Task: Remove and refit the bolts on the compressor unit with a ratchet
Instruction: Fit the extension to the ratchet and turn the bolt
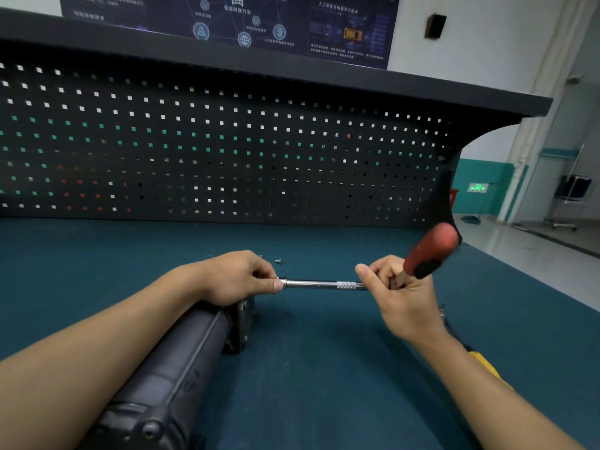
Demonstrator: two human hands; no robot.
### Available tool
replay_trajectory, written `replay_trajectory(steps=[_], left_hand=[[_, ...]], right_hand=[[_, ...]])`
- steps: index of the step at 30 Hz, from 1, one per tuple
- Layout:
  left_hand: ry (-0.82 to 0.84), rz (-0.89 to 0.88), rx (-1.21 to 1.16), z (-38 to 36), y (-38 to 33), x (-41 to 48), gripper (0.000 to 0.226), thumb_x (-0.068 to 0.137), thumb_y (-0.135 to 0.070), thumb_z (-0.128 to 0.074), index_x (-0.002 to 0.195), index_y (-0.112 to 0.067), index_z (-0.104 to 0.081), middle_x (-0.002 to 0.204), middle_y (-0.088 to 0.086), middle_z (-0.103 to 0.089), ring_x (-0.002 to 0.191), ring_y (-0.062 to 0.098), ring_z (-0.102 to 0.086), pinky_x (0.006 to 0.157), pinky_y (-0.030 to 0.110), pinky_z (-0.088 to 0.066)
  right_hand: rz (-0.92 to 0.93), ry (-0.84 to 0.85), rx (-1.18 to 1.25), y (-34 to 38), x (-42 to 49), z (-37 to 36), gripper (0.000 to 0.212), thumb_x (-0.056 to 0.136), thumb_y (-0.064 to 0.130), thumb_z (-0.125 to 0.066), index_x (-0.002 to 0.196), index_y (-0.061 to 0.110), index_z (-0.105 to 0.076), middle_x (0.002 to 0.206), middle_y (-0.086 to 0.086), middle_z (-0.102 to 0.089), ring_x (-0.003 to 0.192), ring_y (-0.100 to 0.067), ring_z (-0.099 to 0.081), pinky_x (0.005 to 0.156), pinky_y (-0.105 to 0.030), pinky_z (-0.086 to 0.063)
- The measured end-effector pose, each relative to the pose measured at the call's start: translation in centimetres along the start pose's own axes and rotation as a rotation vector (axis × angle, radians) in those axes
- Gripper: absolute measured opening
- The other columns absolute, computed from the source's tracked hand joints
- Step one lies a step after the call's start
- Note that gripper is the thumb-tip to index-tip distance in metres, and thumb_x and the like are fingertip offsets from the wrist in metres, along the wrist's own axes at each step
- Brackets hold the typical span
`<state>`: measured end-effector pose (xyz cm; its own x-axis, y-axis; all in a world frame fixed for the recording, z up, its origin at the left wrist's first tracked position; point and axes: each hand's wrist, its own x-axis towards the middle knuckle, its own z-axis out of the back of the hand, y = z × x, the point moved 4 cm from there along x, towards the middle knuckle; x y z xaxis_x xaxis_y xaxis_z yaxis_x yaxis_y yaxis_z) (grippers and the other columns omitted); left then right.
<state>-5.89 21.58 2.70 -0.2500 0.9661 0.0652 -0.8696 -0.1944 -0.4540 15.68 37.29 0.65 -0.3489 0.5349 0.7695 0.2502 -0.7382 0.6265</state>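
Observation:
A long black compressor unit [181, 358] lies on the teal bench, running from the lower left toward the centre. My left hand [237, 276] hovers over its far end and pinches the tip of a chrome extension bar [319, 284]. The bar runs level to the right into my right hand [397, 293]. That hand grips the ratchet near its head, and the ratchet's red and black handle [428, 251] sticks up to the right, blurred. A small loose bolt [278, 261] lies on the bench just behind my left hand.
A dark pegboard [227, 151] rises behind the teal bench top [324, 368], under a black shelf. A yellow and black tool [483, 365] lies partly hidden beneath my right forearm. The bench's right edge drops to the workshop floor [552, 254].

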Motion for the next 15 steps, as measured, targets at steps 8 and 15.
replay_trajectory(steps=[8,15], left_hand=[[-0.001,0.016,-0.003,0.17,-0.10,-0.06,0.021,0.095,-0.047,-0.062,0.082,-0.033,-0.071,0.062,-0.009,-0.044,0.054,0.005,-0.035,0.051,0.018,-0.030],[-0.010,0.029,-0.008,0.21,-0.30,-0.04,0.014,0.094,-0.047,-0.065,0.086,-0.038,-0.073,0.070,-0.006,-0.054,0.062,0.007,-0.043,0.059,0.020,-0.036]], right_hand=[[-0.402,0.035,-0.001,-0.79,0.47,0.06,0.055,0.089,0.036,-0.073,0.051,0.020,-0.036,0.062,-0.014,-0.064,0.052,-0.005,-0.059,0.058,-0.024,-0.043],[-0.809,0.029,0.050,-0.98,0.20,-0.03,0.041,0.090,0.040,-0.073,0.067,0.018,-0.048,0.063,-0.001,-0.070,0.036,-0.009,-0.036,0.033,-0.020,-0.024]])
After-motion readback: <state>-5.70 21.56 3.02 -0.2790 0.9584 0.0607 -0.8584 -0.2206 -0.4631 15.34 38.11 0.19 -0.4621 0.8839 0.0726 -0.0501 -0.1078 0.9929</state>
